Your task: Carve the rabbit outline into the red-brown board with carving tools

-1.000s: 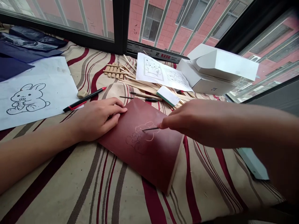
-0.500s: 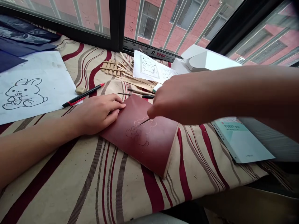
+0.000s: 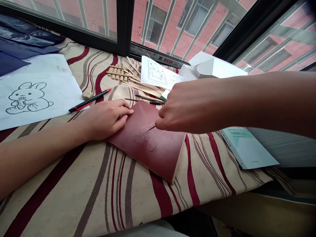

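A dark red board (image 3: 163,158) lies at a slant on the striped cloth, bearing a thin outline of a rabbit (image 3: 145,140). My right hand (image 3: 172,110) is closed around a thin dark pointed tool (image 3: 151,128), whose tip meets the outline. Most of the tool's shaft is hidden inside the fist, so its exact kind cannot be told. Resting at the board's left edge, my left hand (image 3: 108,118) has loosely spread fingers and grips nothing. A paper with a black rabbit drawing (image 3: 32,98) lies on the left.
A black and red pen (image 3: 90,100) and a beige eraser-like lump (image 3: 87,95) lie beyond my left hand. Wooden sticks (image 3: 134,77), brushes (image 3: 148,98) and a printed sheet (image 3: 158,72) are near the window. To the right are a pale green book (image 3: 249,148) and a white box (image 3: 219,65).
The tool tip has shifted very slightly along the outline, and my right hand now covers more of the rabbit's right side. My left hand stays on the board. The camera view has moved a little.
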A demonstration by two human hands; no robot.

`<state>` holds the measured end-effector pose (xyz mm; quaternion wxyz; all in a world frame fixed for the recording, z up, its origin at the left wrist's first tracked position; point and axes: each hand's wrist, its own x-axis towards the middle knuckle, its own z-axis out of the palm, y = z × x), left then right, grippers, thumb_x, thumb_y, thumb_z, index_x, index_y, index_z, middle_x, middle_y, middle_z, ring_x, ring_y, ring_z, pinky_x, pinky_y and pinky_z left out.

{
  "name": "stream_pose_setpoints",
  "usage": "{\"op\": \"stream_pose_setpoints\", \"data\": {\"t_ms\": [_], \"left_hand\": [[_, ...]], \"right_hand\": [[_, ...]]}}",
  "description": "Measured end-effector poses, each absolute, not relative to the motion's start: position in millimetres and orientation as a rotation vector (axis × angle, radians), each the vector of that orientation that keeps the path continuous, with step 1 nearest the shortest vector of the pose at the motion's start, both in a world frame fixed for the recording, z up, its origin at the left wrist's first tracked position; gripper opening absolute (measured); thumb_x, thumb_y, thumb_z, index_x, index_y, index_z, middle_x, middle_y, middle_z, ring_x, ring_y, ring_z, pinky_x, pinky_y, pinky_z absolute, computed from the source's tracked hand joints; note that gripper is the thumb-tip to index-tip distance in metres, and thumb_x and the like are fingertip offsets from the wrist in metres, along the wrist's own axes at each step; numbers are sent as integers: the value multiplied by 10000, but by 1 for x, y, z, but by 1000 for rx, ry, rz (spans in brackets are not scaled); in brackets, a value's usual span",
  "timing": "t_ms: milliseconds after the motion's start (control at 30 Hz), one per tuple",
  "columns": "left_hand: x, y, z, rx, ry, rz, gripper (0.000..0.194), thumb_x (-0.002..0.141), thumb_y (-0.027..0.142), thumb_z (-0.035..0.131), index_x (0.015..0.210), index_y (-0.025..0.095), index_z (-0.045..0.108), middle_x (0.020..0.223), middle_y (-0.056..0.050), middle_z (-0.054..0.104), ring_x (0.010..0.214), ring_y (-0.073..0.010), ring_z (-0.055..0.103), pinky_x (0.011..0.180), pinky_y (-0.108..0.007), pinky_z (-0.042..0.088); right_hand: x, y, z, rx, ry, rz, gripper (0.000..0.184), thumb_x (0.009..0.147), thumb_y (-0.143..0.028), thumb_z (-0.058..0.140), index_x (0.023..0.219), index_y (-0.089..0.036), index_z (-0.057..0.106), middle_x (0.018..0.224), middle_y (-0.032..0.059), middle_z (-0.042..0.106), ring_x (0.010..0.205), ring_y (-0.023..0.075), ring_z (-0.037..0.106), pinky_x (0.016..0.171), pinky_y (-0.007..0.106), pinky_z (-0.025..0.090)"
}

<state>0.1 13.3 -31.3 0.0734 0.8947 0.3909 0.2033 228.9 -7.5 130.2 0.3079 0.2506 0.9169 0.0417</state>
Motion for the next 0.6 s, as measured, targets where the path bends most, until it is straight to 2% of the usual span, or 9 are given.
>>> {"op": "stream_pose_setpoints", "data": {"t_ms": [67,133,233,333,400,467,533,600], "left_hand": [[2,12,-29,2672,1178,583,543,985,425,364,1222,202,798,1311,-115,744,1084,-310,722,941,-453,559],[4,11,-26,2667,1185,569,545,975,415,366,1213,190,802,1304,-124,745,1088,-317,721,954,-462,562],[6,11,-22,2671,1202,567,550,966,411,362,1199,185,807,1288,-127,748,1087,-320,722,968,-466,566],[7,10,-19,2666,1210,506,560,964,416,358,1208,173,800,1304,-137,742,1104,-325,721,986,-471,566],[6,10,-17,2659,1204,483,562,965,415,358,1211,165,796,1318,-144,737,1127,-331,717,1003,-477,563],[6,10,-17,2653,1205,491,551,966,412,362,1208,174,796,1325,-140,736,1141,-325,715,1017,-471,560],[6,9,-18,2647,1215,511,534,966,409,372,1201,188,797,1327,-131,738,1135,-317,717,1012,-462,562],[6,9,-19,2640,1222,531,523,964,405,382,1195,188,797,1326,-134,740,1123,-325,719,996,-475,565]], "right_hand": [[230,-6,127,770,2389,93,156,915,-112,788,779,-186,810,536,-45,592,577,78,581,561,317,294],[233,0,123,965,2342,-22,144,887,-80,803,909,-207,866,606,-32,671,559,86,592,561,308,318],[245,12,117,1195,2315,-371,149,967,-160,745,1027,-207,874,637,-35,700,510,61,564,569,298,341],[258,16,114,1243,2354,-590,167,996,-175,701,1005,-202,866,607,-28,683,448,53,520,530,277,364],[262,12,115,1161,2428,-476,207,946,-82,706,991,-219,855,695,3,734,510,88,576,528,279,396],[261,4,118,905,2514,-173,290,873,12,708,986,-225,831,724,14,729,546,109,567,527,295,371],[259,-4,120,600,2558,124,255,847,27,728,917,-212,782,638,-19,628,501,93,463,524,312,299],[256,-12,120,442,2558,281,196,862,-22,762,819,-206,713,572,-52,506,470,81,376,530,327,255]]}}
